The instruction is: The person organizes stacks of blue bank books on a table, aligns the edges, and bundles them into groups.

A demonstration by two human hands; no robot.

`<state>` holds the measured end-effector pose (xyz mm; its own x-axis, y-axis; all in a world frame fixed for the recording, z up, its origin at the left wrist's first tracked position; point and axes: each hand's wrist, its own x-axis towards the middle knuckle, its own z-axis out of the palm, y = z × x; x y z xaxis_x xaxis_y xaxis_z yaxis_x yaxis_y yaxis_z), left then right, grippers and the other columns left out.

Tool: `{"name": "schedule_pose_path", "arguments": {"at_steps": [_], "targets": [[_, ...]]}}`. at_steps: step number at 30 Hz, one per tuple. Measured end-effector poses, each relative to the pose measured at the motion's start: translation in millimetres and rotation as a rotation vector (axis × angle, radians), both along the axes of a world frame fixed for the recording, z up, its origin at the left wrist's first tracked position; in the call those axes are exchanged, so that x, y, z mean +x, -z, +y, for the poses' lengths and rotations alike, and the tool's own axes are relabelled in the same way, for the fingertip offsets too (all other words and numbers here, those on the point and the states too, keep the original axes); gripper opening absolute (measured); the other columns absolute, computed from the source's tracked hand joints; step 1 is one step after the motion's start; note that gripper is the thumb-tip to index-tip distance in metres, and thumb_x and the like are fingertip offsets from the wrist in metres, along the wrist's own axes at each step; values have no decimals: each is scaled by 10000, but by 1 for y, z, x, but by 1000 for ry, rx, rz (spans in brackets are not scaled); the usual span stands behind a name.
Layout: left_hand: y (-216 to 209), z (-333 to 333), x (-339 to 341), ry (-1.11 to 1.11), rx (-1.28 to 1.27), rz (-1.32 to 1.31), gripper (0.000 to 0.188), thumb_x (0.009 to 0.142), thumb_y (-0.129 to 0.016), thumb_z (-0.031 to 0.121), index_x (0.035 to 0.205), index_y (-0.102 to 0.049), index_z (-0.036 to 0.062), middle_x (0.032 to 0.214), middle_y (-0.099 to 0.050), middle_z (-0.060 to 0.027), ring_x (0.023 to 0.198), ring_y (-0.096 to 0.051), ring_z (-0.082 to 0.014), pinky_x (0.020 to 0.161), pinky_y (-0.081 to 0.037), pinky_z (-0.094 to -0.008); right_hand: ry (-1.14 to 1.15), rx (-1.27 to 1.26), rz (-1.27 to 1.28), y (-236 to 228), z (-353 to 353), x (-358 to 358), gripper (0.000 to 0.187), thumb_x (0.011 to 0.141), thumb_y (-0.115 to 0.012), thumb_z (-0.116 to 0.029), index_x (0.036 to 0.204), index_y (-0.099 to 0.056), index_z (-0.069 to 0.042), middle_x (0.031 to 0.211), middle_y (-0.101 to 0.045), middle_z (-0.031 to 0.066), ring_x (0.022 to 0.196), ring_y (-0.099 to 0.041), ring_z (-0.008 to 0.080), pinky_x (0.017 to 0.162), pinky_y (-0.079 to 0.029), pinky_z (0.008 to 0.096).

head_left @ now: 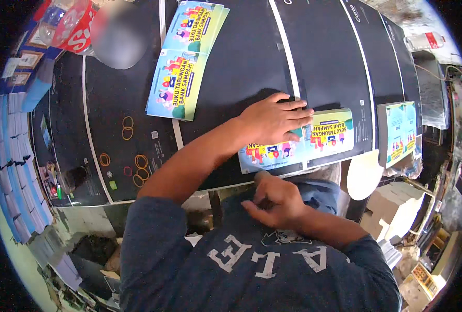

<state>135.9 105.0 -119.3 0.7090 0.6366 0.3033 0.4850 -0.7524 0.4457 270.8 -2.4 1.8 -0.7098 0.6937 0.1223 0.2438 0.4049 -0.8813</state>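
On the black table, a small stack of printed booklet sheets with colourful blue and green covers lies near the front edge. My left hand rests palm down across the stack, its fingers stretched toward the right. Closer to my body, my right hand hovers by the table's front edge, slightly blurred. Its thumb stands apart from the half-curled fingers, and nothing shows between them. The raised index fingertip is beside the sheets' near edge; whether it touches them I cannot tell.
More printed sheets lie further away at left. A thick stack of the same print sits at the right edge, beside a pale round stool top. Rubber bands are scattered at left. A clear red-labelled jar stands far left.
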Motion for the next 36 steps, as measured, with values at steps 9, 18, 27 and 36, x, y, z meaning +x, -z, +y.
{"name": "schedule_pose_path", "arguments": {"at_steps": [9,18,27,36], "targets": [[-5,2,4,2,13,34,489,1015,-439,381,1430,-511,134,1531,-446,-2,1430,-377,-191,1187,-218,-507,-26,-272,-111,19,-20,-1,291,789,-774,-281,742,-564,-85,695,-568,137,652,-536,352,594,-479,473],[-12,2,1,46,-33,105,457,1020,-434,329,1444,-492,169,1540,-430,0,1449,-344,-183,1200,-180,-549,-56,-62,-88,23,-14,-13,246,752,-807,-159,772,-575,-79,721,-566,119,687,-559,305,598,-469,397],[-35,14,5,112,-88,218,614,938,-558,482,1442,-487,138,1554,-412,-23,1449,-345,-246,1179,-179,-563,292,-145,189,25,1,36,270,716,-823,-158,799,-584,-64,744,-580,119,704,-590,330,630,-495,435],[-53,21,13,124,-240,439,740,867,-614,578,1431,-507,110,1551,-413,-70,1472,-305,-270,1180,-146,-591,311,-45,423,-4,34,86,268,789,-813,-207,710,-576,-109,683,-572,78,694,-581,337,671,-476,443]]}}
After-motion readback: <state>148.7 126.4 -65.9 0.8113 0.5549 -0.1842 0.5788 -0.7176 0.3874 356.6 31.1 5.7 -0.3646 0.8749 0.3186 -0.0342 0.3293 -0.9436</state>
